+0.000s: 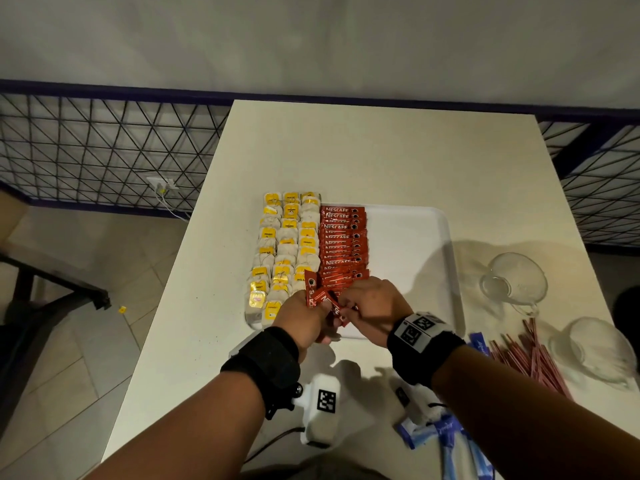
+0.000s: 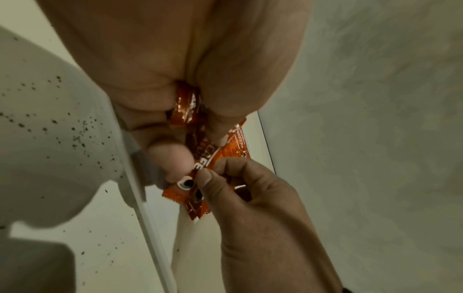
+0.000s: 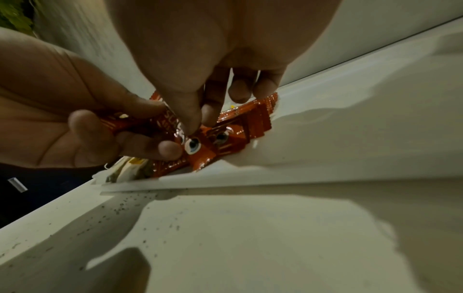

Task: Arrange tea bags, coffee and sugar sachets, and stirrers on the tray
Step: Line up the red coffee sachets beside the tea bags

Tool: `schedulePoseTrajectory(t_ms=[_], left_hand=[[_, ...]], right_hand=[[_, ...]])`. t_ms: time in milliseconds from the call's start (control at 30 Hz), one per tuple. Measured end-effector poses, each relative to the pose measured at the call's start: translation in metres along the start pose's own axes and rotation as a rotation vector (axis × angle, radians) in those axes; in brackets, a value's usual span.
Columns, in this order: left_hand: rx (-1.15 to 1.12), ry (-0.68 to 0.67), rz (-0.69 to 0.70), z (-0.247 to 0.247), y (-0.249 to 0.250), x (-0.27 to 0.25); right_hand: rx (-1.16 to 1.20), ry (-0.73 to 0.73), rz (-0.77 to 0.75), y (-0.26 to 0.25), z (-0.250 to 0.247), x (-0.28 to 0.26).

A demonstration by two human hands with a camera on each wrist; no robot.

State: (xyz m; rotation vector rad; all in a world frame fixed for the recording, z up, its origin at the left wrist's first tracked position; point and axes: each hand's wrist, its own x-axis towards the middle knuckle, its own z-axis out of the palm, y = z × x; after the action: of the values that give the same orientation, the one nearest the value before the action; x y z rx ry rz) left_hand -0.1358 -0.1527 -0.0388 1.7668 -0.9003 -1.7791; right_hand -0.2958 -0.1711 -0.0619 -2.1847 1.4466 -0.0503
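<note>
- Your table (image 1: pixel 398 161) carries everything, with dark specks scattered along its near edge.
- The white tray (image 1: pixel 415 237) lies in the middle, its right half bare.
- Tea bags (image 1: pixel 284 251) fill the tray's left side in three columns.
- Red coffee sachets (image 1: pixel 343 240) run in one overlapping column just right of the tea bags.
- Two glass cups (image 1: pixel 516 282) sit right of the tray, with stirrers (image 1: pixel 533 358) and blue sugar sachets (image 1: pixel 446 441) nearer you.
- Your left hand (image 1: pixel 301 318) grips a bunch of coffee sachets (image 1: pixel 317 296) at the tray's near edge.
- Your right hand (image 1: pixel 375 306) pinches one sachet from that bunch.
</note>
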Motion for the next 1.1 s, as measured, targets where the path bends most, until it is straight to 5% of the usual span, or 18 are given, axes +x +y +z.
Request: schedulePoseTrajectory(t_ms=[233,433,733,933,1100], left_hand=[[-0.147,-0.007,-0.017,-0.001,-0.001,0.003],[-0.16,0.0,-0.02,-0.001,0.004,0.001],[0.164,0.047,0.075,-0.007,0.009,0.001],[0.458,0.233,0.171,-0.018,0.007,0.003],[0.453,0.219,0.169,-0.017,0.006,-0.001]], right_hand=[[0.166,0.093,0.093,0.008,-0.01,-0.006],[0.108,-0.004,-0.092,0.018,-0.009,-0.017],[-0.057,-0.104,-0.037,0.007,-0.007,-0.012],[-0.048,-0.068,-0.012,0.004,-0.008,-0.014],[-0.088,-0.045,-0.032,0.002,-0.001,-0.012]])
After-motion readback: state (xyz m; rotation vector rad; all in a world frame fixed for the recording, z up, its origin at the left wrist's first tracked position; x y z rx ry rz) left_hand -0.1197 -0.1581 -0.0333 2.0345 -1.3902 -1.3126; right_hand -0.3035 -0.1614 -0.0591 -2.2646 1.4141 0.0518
